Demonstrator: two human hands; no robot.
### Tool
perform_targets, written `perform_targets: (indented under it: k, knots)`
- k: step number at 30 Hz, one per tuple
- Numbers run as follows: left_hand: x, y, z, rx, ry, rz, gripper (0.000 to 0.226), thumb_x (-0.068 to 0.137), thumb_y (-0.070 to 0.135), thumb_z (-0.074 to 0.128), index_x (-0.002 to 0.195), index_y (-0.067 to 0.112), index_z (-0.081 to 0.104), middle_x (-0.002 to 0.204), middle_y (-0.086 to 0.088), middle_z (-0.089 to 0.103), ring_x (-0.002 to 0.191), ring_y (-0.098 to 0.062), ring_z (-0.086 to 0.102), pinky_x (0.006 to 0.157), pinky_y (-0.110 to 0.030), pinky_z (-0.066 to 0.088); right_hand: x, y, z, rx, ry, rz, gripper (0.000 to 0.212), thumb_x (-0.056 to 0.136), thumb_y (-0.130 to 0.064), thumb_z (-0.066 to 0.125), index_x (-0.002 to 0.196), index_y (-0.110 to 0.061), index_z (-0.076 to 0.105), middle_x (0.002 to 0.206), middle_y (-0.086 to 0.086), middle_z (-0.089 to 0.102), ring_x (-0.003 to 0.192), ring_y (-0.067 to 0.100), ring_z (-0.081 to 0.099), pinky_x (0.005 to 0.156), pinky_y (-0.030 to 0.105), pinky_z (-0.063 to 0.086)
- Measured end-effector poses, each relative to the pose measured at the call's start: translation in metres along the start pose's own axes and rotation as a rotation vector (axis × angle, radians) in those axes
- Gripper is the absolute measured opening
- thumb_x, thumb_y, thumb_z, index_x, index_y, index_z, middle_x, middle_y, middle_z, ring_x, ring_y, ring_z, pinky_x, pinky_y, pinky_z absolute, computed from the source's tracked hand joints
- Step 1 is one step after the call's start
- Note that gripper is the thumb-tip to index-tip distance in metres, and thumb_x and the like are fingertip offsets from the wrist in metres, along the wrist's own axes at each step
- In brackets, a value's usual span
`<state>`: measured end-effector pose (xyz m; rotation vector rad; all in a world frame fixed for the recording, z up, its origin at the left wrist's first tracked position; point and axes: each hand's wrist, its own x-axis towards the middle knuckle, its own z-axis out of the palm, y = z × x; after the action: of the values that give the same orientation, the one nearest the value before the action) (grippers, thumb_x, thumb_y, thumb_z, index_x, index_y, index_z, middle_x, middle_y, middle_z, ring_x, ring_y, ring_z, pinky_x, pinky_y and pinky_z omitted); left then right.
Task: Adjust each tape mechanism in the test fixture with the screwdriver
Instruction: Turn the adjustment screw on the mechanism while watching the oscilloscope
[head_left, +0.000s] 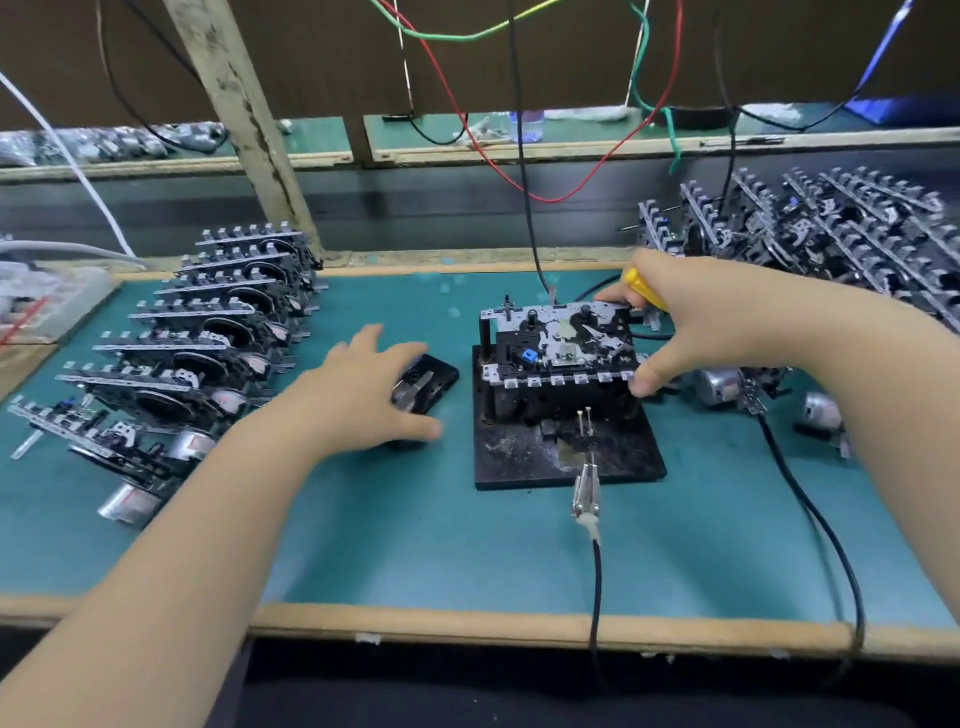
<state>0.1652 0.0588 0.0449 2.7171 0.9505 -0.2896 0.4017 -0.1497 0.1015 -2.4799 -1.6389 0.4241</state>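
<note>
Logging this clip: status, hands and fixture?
Left hand reaching onto black cassette. Right hand gripping mechanism on fixture, screwdriver tucked inside. Nothing blocking.

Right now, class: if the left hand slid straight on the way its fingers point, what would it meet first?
The left hand already lies over a black cassette; beyond it, probably the test fixture, though depth is unclear.

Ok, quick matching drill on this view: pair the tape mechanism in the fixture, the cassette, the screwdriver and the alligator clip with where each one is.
1. tape mechanism
2. cassette
3. screwdriver
4. alligator clip

A. under the left hand, on the mat
B. at the front edge of the fixture base
C. on the test fixture, right hand holding its right end
D. tucked in the right hand

Pairs: 1-C, 2-A, 3-D, 4-B
</note>
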Motion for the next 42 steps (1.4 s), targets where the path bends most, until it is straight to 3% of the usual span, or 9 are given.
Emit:
perform_targets:
  k: [5,9,13,18,21,23,28,37,42]
  knots:
    - [-0.009,-0.025,0.001,-0.243,0.179,-0.007,0.039,0.081,0.026,0.077,0.109,0.047,0.062,0.119,0.005,0.067,0.101,-0.019,0.061,0.082,-0.031,0.047,0.002,0.000,0.000,0.018,-0.003,-0.004,0.065,0.065,-0.036,0.094,0.087,-0.032,0.033,0.148,-0.013,0.051,0.105,0.015,0.050,0.065,0.015,0.033]
    - [-0.017,-0.011,-0.018,-0.631,0.348,0.098,0.034,0.071,0.035,0.079,0.100,0.050,0.066,0.111,0.016,0.069,0.106,-0.008,0.065,0.092,-0.032,0.051,0.001,-0.002,-0.001,0.053,-0.010,0.000,0.065,0.065,-0.036,0.094,0.088,-0.035,0.034,0.146,-0.013,0.051,0.107,0.014,0.050,0.067,0.019,0.035]
    - [-0.018,0.049,-0.030,-0.621,0.315,0.487,0.034,0.080,0.024,0.070,0.110,0.039,0.066,0.119,0.019,0.067,0.115,-0.001,0.060,0.098,-0.020,0.047,-0.001,-0.004,-0.002,0.085,-0.008,0.024,0.065,0.064,-0.037,0.094,0.096,-0.035,0.037,0.146,-0.013,0.050,0.110,0.013,0.049,0.078,0.028,0.035]
    - [-0.004,0.077,-0.029,-0.376,0.222,0.523,0.028,0.098,0.017,0.060,0.120,0.033,0.063,0.140,0.014,0.057,0.125,-0.007,0.047,0.095,-0.007,0.031,-0.008,-0.004,0.006,0.084,-0.001,0.058,0.074,0.070,-0.033,0.092,0.121,-0.019,0.040,0.151,0.001,0.047,0.127,0.022,0.052,0.097,0.036,0.047]
    - [-0.001,0.077,-0.024,-0.301,0.212,0.557,0.028,0.104,0.020,0.052,0.126,0.034,0.061,0.159,0.015,0.036,0.145,-0.003,0.027,0.094,0.005,0.011,-0.022,-0.004,0.012,0.141,0.074,0.011,0.055,0.078,-0.021,0.082,0.105,-0.030,0.035,0.151,0.005,0.047,0.125,0.031,0.055,0.096,0.047,0.049]
    - [-0.001,0.077,-0.023,-0.298,0.219,0.568,0.027,0.103,0.027,0.055,0.128,0.033,0.060,0.162,0.014,0.031,0.149,-0.002,0.021,0.095,0.008,0.006,-0.030,-0.010,0.016,0.335,0.285,-0.079,0.042,0.081,-0.013,0.067,0.091,-0.032,0.031,0.147,-0.008,0.053,0.122,0.015,0.058,0.092,0.033,0.048]
    - [-0.001,0.072,-0.023,-0.259,0.212,0.570,0.049,0.085,0.028,0.074,0.130,0.040,0.057,0.162,0.016,0.031,0.143,0.001,0.032,0.098,0.003,0.017,-0.032,-0.019,0.049,0.494,0.556,-0.102,0.034,0.082,0.007,0.054,0.085,-0.021,0.033,0.105,-0.012,0.074,0.077,-0.017,0.054,0.068,0.004,0.032]
    - [0.003,0.068,-0.014,-0.173,0.294,0.599,0.043,0.089,0.033,0.070,0.128,0.039,0.052,0.165,0.014,0.024,0.141,0.002,0.028,0.094,-0.015,0.032,-0.031,-0.020,0.063,0.586,0.625,-0.060,0.042,0.086,0.001,0.056,0.081,-0.033,0.032,0.106,-0.014,0.074,0.107,-0.011,0.058,0.082,0.004,0.037]
    - [-0.004,0.058,0.010,-0.142,0.394,0.577,0.069,0.075,0.054,0.077,0.137,0.040,0.050,0.170,0.001,-0.012,0.157,-0.024,-0.011,0.122,-0.056,0.015,-0.037,-0.024,0.064,0.591,0.633,-0.059,0.034,0.087,-0.001,0.056,0.084,-0.028,0.034,0.110,-0.017,0.073,0.111,0.006,0.062,0.093,0.035,0.048]
